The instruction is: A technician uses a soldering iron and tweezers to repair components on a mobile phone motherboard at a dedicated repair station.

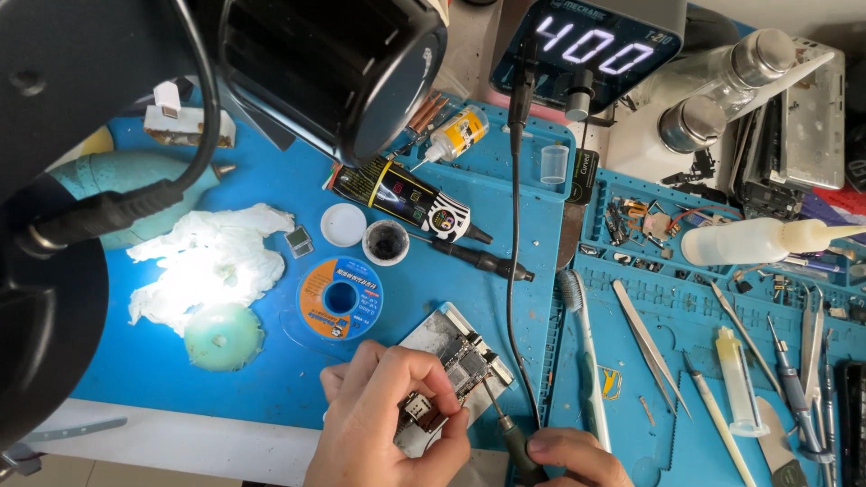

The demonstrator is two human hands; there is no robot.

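The left hand [383, 419] is closed around a small circuit board [451, 356], fingers curled over its near end and pinning it at a slant just above the blue work mat [271, 379] at the near edge of the desk. The right hand [573, 455] sits low beside it, only partly in view, wrapped around the dark handle of a thin-tipped tool [501, 419] whose metal point touches the board's exposed chips. A black cable [512, 271] runs from that tool straight up the mat to a station with a lit digital display [591, 45] at the far side.

Just beyond the board lies a blue and orange spool of solder wire [340, 298], and next to it, to the left, a pale green disc [224, 336] under a crumpled white tissue [212, 257] caught in bright lamp light. Past the spool stand a small white lid [344, 225] and an open little pot of dark paste [386, 242], with a black tube [410, 198] lying slantwise behind them and a small glue bottle with a yellow label [456, 135] farther back.

To the right of the cable lies a white toothbrush [582, 352], then tweezers [649, 343], then a syringe [740, 383] and more slim picks along the mat's right side. A white squeeze bottle [758, 242] lies on its side above them. A large black microscope body [325, 63] looms over the left of the desk.
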